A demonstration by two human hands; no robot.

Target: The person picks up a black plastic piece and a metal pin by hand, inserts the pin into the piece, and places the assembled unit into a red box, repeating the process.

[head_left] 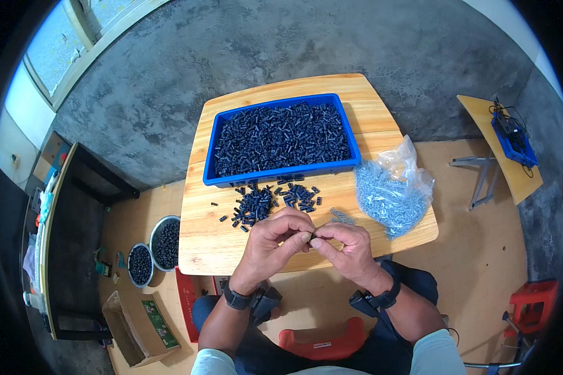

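Over the near edge of the wooden table (200,247), my left hand (276,240) and my right hand (344,247) meet, fingertips pinched together. Between them is a small black plastic part (310,237), mostly covered by the fingers. Just beyond my left hand lies a loose pile of short black plastic parts (253,206), with a smaller group (300,197) to its right. A few small silver screws (341,217) lie on the wood beyond my right hand. Farther right, a clear plastic bag (394,194) bulges with many more of these silver pieces.
A blue tray (210,164) heaped with black parts fills the table's far half. On the floor at left stand two metal bowls (153,259) of black pieces and an open cardboard box (122,334). A red stool (532,306) and a small side table (491,134) are at right.
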